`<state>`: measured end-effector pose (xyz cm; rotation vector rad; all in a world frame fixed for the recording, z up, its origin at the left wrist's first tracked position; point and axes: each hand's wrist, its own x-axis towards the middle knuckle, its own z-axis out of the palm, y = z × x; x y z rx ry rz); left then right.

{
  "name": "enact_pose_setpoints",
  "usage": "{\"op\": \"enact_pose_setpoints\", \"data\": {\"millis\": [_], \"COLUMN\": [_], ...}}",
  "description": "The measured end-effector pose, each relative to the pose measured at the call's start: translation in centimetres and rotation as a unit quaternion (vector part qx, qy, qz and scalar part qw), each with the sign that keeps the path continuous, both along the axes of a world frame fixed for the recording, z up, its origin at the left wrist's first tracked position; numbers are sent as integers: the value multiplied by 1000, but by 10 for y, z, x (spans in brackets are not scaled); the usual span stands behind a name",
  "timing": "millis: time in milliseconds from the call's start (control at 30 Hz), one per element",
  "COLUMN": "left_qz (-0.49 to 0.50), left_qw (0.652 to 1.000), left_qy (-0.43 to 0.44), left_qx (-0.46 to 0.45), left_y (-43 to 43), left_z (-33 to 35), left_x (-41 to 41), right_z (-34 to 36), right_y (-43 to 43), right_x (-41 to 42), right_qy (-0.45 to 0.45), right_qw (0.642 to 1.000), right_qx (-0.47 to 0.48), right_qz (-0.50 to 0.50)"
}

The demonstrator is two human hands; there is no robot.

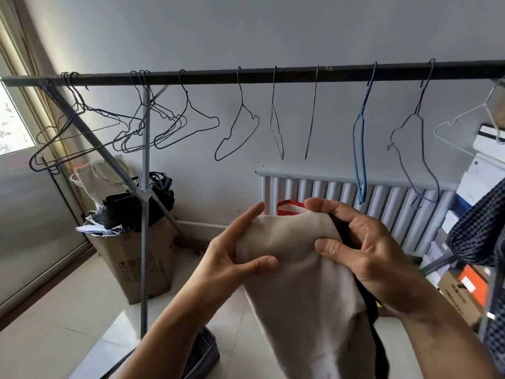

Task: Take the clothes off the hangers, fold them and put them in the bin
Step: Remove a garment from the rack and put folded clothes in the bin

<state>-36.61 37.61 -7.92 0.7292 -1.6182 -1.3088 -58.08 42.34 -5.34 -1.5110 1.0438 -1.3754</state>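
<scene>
Cloth [297, 283], beige, soft and matte with a dark layer behind it, hangs below the rail [273, 75] of bare wire hangers [240, 124]. The left hand [232, 255] pinches one top corner and the right hand [363, 247] grips the other, thumbs in front. Held up like this it drapes flat, probably to set a fold before it goes into the grey bin [203, 348] on the floor.

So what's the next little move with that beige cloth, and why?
Probably bring the two hands together to fold the beige cloth in half. The left hand and right hand both pinch its top edge and the rest hangs loose below, so it is off the hangers but not yet folded. The bin waits on the floor.
</scene>
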Motion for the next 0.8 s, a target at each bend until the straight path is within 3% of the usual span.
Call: {"op": "enact_pose_setpoints", "data": {"millis": [100, 200, 300, 400, 500, 567, 667, 800], "left_qz": [-33, 37, 101, 159, 217, 228, 213, 183], "left_qw": [996, 996, 993, 979, 950, 943, 954, 979], "left_qy": [82, 82, 15, -65, -132, -142, -127, -24], "left_qx": [24, -17, -57, -107, -181, -194, -169, -91], "left_y": [2, 6, 8, 10, 12, 13, 11, 10], "left_z": [-3, 5, 15, 22, 30, 36, 47, 64], "left_x": [-5, -11, -13, -10, -6, -2, 6, 14], "right_z": [4, 3, 2, 3, 2, 1, 3, 7], "right_y": [1, 1, 1, 2, -1, -4, -5, -11], "right_x": [-2, -5, -9, -6, 1, 3, 9, 18], "right_qy": [-51, -47, 87, 255, 320, 284, 82, -68], "right_qw": [999, 999, 994, 963, 937, 946, 994, 994], "right_qx": [-4, -6, 5, 0, -52, -65, -15, -8], "right_qz": [5, -19, -69, -93, -129, -142, -70, -83]}}
